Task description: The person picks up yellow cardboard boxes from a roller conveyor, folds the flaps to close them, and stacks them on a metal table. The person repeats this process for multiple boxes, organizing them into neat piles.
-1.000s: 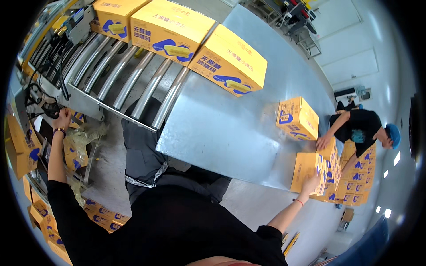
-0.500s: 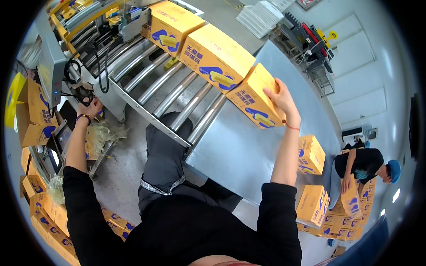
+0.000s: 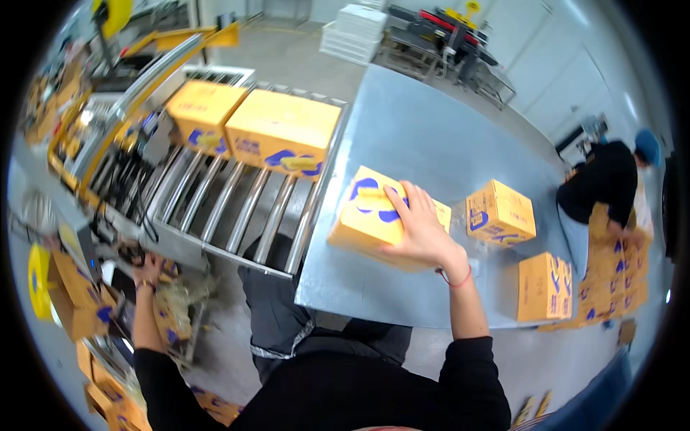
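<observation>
My right hand [image 3: 422,231] grips a yellow cardboard carton [image 3: 365,224] with purple print, fingers spread over it and thumb along its near side. The carton rests on or just above the grey metal table [image 3: 410,129], turned so that a printed face points up. Two similar yellow cartons, a nearer one [image 3: 284,129] and a farther one [image 3: 205,111], sit side by side on the roller conveyor [image 3: 228,208]. At the lower left my left hand [image 3: 147,269] reaches beside dark equipment and crumpled clear plastic film [image 3: 183,298]; its fingers are too small and blurred to make out.
Two smaller yellow cartons, one [image 3: 501,213] and another [image 3: 544,287], stand at the table's right side. Beyond them a person [image 3: 607,179] in a blue cap bends over stacked cartons [image 3: 611,276]. An open carton [image 3: 75,294] stands at the left. White crates [image 3: 352,34] are stacked behind.
The carton in my right hand has come away from the conveyor row onto the table and turned over. My view has swung round. My left hand stays by the equipment.
</observation>
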Demonstrator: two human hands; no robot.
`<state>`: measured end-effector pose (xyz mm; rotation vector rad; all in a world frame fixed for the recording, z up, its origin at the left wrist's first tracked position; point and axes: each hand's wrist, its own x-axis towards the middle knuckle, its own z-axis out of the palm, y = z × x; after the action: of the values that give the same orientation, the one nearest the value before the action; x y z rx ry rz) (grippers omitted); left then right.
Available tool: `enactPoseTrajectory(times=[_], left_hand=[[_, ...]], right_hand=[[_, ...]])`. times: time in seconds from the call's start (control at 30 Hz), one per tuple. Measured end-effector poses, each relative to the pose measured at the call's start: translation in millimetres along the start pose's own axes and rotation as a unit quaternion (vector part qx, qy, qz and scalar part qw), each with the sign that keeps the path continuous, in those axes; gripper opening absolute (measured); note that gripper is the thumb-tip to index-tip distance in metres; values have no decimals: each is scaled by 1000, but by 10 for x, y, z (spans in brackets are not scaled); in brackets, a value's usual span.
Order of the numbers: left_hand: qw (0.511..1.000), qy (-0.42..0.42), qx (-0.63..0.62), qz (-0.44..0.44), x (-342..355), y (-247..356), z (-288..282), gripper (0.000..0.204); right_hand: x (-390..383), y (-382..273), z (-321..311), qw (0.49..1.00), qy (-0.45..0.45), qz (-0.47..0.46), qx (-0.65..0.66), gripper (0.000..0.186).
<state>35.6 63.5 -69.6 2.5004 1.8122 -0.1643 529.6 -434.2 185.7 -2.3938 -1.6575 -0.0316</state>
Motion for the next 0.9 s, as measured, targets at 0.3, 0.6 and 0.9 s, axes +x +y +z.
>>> enactPoseTrajectory(times=[0.3, 0.6, 0.9], left_hand=[[999, 42, 8, -20, 30, -441, 82, 44], [999, 0, 53, 6, 336, -426, 93, 38], [998, 39, -52, -16, 293, -485, 198, 38]], right_hand=[[-2558, 591, -664, 948, 61, 306, -67, 105], [-3507, 2037, -534, 806, 146, 515, -253, 80], [-1220, 2905, -387, 894, 257, 357, -82, 51]])
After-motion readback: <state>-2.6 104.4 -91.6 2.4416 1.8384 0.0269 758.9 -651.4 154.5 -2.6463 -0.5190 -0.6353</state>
